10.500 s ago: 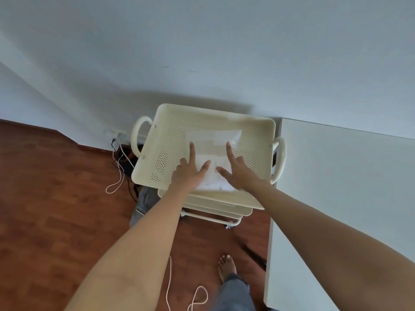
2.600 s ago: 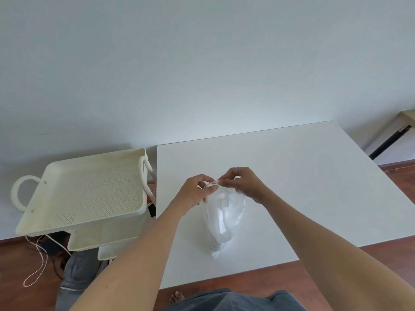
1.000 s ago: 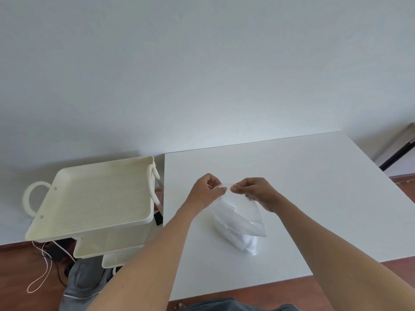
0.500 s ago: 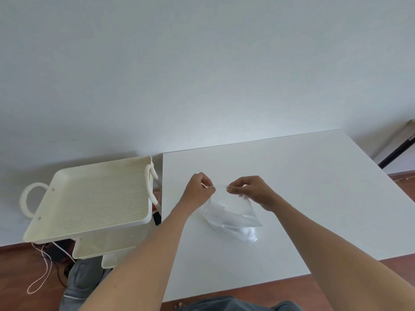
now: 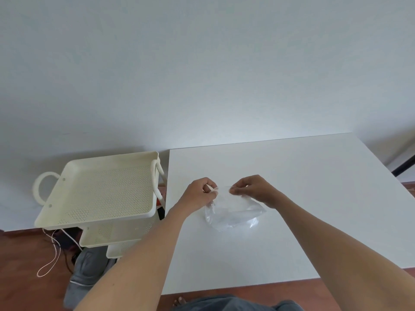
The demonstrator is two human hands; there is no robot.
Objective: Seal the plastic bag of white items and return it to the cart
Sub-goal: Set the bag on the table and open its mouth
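Observation:
A clear plastic bag (image 5: 233, 213) with white items inside lies on the white table (image 5: 303, 198), near its left part. My left hand (image 5: 199, 194) pinches the left end of the bag's top edge. My right hand (image 5: 253, 189) pinches the same edge a little to the right. The bag's body rests on the tabletop below both hands. The cream perforated cart (image 5: 101, 189) stands to the left of the table, and its top tray holds nothing.
The cart has two lower trays (image 5: 112, 234) and looped side handles (image 5: 42, 189). White cords (image 5: 54, 250) and a grey bundle (image 5: 89, 270) lie on the wooden floor under it. A wall stands right behind the table and cart.
The bag has come down from hanging upright to lying on the table. Both hands lowered with it and still pinch its top edge.

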